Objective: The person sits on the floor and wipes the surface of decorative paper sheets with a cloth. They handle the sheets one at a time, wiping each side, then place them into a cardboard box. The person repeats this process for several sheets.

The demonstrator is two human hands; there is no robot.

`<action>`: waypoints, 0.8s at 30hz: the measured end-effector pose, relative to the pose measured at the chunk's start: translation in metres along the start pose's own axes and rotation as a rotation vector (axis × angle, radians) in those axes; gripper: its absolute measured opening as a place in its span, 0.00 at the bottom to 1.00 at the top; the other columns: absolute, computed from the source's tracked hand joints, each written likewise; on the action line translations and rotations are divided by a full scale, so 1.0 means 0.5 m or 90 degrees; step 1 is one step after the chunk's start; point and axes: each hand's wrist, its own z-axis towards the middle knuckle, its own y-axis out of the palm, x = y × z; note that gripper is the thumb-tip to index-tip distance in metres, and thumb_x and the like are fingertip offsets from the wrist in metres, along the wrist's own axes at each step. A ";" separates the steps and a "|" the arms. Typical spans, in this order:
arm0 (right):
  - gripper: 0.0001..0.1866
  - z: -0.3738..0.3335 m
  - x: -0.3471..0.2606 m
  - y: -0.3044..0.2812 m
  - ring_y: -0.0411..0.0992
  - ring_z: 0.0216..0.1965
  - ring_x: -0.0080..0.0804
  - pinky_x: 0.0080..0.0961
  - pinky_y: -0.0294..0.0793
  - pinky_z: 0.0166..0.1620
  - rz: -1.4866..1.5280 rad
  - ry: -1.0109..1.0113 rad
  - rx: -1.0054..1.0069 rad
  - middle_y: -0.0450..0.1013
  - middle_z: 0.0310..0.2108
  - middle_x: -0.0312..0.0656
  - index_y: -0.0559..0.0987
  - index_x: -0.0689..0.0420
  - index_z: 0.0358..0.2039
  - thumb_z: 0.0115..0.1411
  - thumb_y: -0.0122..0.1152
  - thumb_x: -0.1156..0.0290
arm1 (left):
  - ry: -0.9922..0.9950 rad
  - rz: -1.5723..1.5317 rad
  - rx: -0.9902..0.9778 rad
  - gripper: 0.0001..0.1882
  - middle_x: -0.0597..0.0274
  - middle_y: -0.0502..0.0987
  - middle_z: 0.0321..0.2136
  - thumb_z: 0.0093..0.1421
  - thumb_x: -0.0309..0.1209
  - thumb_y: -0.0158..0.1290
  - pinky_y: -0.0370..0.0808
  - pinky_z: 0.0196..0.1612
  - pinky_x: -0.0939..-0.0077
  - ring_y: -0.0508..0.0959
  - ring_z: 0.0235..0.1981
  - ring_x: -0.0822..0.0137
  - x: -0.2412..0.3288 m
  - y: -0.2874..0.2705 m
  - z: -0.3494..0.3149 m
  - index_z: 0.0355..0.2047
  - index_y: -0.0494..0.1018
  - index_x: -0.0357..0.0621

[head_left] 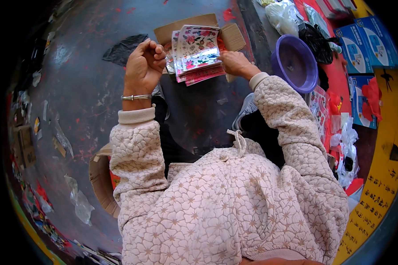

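A stack of glossy flower-printed sheets [200, 49] lies over an open cardboard box [186, 24], with pink-edged sheets fanned out beneath the top ones. My right hand [237, 64] is closed at the right edge of the top sheet, its fingertips partly hidden. To the left of the stack, my left hand [145, 64] is raised with curled fingers, thumb and fingertips drawn together. Whether anything small is between those fingers cannot be made out. A bracelet [136, 97] circles my left wrist. Orange-red material shows inside the box beside the sheets.
A purple basin [295, 64] stands right of my right hand. Black plastic [124, 49] lies on the dark floor behind my left hand. Another cardboard box [101, 181] sits by my left elbow. Blue boxes [353, 48] and plastic bags [282, 17] line the right side. Scraps litter the left.
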 end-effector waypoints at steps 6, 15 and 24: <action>0.07 -0.003 -0.006 0.028 0.75 0.30 0.41 0.34 0.74 0.32 -0.123 -0.029 0.030 0.75 0.27 0.48 0.77 0.59 0.26 0.50 0.49 0.74 | 0.019 0.010 0.025 0.11 0.63 0.65 0.18 0.61 0.31 0.40 0.59 0.18 0.86 0.61 0.19 0.74 0.005 0.000 -0.004 0.22 0.64 0.41; 0.06 -0.007 -0.031 0.053 0.75 0.30 0.42 0.37 0.74 0.31 -0.112 -0.042 0.096 0.74 0.28 0.49 0.76 0.59 0.25 0.50 0.49 0.76 | 0.040 0.018 0.044 0.11 0.63 0.65 0.19 0.61 0.31 0.41 0.59 0.18 0.86 0.61 0.18 0.74 0.003 0.007 -0.008 0.23 0.64 0.41; 0.12 -0.010 -0.020 0.002 0.72 0.35 0.44 0.38 0.70 0.39 0.197 0.105 -0.052 0.74 0.29 0.47 0.78 0.55 0.28 0.46 0.60 0.62 | 0.017 -0.005 -0.035 0.12 0.61 0.69 0.17 0.60 0.32 0.42 0.62 0.19 0.85 0.65 0.17 0.73 0.005 -0.015 0.004 0.22 0.66 0.41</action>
